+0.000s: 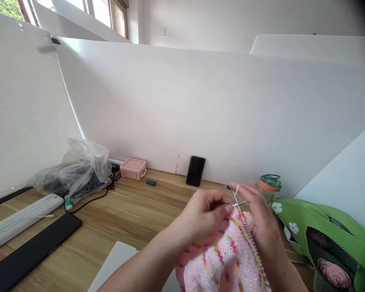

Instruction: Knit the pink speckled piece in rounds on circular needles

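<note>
A piece of pink knitting (223, 251) with red, yellow and green flecks hangs between my hands. Stitches line a metal knitting needle (252, 239) along its right edge, and needle tips cross at the top. My left hand (211, 209) pinches the knitting's upper edge near those tips. At the right, my right hand (264, 221) has its fingers raised beside the needle. A strand of pale yarn (237, 190) runs from the needle tips up to its index finger. The right thumb is hidden, and its fingers are slightly blurred.
Behind stand a leaning phone (196, 171), a pink box (133, 168) and a jar (269, 185). A green bag (325, 227) with a yarn ball (333, 273) lies right. Left are a plastic bag (88, 168), power strip (24, 219) and black flat bar (33, 251).
</note>
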The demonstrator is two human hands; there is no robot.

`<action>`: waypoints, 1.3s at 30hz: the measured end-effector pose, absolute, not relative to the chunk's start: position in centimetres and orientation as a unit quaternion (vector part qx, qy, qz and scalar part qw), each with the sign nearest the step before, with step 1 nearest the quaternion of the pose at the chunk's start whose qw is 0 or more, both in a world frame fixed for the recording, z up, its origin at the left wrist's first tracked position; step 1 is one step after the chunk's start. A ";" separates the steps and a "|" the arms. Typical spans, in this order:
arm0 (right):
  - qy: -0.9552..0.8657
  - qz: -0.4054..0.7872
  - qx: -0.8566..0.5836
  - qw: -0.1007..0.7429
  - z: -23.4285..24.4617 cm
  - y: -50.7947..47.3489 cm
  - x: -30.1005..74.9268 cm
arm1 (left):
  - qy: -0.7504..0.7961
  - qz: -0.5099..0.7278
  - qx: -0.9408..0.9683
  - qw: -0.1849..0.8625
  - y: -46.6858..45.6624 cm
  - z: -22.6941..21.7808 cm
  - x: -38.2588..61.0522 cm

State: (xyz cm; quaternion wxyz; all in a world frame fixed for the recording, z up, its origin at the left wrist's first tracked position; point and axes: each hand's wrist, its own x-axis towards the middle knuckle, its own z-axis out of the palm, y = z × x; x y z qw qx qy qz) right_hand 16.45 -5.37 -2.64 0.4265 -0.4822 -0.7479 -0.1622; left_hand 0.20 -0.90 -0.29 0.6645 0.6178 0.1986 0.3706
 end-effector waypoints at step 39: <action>-0.625 0.215 -0.314 0.682 0.4 -7.7 17.0 | 0.007 0.511 0.517 0.687 1.1 1.4 -3.3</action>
